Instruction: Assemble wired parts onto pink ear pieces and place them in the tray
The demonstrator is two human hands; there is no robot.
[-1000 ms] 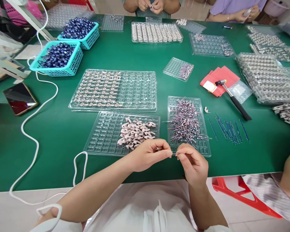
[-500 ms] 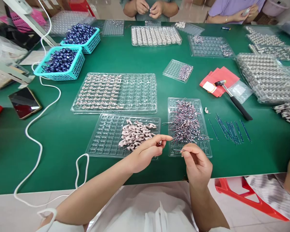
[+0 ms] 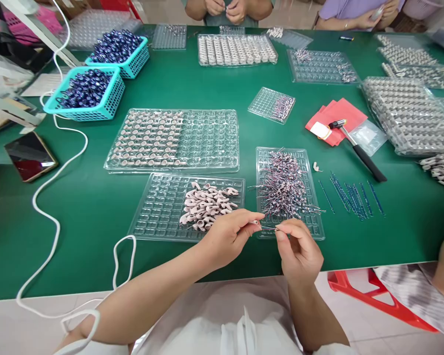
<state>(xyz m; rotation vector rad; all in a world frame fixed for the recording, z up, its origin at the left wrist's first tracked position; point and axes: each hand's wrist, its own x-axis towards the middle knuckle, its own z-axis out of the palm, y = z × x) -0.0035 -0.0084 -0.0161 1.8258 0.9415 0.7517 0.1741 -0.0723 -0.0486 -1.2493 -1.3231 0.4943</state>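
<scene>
My left hand pinches a small beige earpiece-shaped shell, mostly covered by the fingers. Between thumb and forefinger my right hand grips a small part with thin wire leads; the leads point left to the shell, and whether they touch it I cannot tell. Under and left of the left hand, a clear tray bears a heap of similar beige shells. Just beyond the right hand, another clear tray carries a tangled pile of wired parts.
Behind lies a larger tray, half filled with shells. To the right are blue strips, a hammer and red sheets. A white cable, phone and turquoise basket stand left. Other people's hands work across the table.
My left hand's outstretched forefinger has bent in to pinch the shell, which now faces the leads in my right hand. The right hand has barely moved. The view has shifted slightly.
</scene>
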